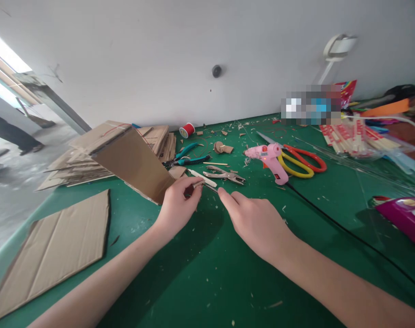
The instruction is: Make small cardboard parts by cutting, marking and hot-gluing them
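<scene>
Two hands [178, 202] [258, 223] (one glue gun [269, 160]).

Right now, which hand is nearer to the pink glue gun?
Right. The right hand is on the near side of the pink glue gun, slightly to its left; the left hand is farther off to the left.

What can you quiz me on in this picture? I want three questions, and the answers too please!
1. Pick one. Which thing is nearest the scissors?
A) teal-handled pliers
B) pink hot glue gun
C) stacked cardboard

2. True or false? The left hand is pinching a small brown piece.

3. Fill in the blank. On the green tabletop, near the wall, stands or lies a spool wound with ____ thread.

Key: 1. B; 2. True; 3. red
</scene>
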Available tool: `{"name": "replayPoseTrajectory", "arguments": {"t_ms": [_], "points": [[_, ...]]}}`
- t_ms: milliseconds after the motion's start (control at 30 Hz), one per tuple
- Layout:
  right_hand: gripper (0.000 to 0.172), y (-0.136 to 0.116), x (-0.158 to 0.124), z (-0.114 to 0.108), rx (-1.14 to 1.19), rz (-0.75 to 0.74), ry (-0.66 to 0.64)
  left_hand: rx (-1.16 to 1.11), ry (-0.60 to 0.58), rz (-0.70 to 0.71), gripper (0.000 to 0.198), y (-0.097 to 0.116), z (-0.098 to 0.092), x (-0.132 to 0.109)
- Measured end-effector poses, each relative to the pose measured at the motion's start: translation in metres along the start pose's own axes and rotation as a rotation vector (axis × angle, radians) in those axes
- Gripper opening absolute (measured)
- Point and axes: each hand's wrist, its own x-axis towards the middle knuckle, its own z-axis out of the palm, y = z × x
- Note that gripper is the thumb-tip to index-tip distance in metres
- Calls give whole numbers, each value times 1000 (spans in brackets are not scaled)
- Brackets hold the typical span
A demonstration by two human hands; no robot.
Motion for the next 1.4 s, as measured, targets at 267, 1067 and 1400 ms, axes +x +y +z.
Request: {"name": "replayPoseTrajectory", "arguments": {"t_ms": [267,1067,1400], "points": [[58,-3,-3,2,-28,-32,48,19,-29,-39,25,0,0,3],[30,1,3,3,553,234,-14,-124,-18,-74,16,1,-1,4],[29,4,6,5,810,279,125,-197,92,-22,19,2,-3,0]]}}
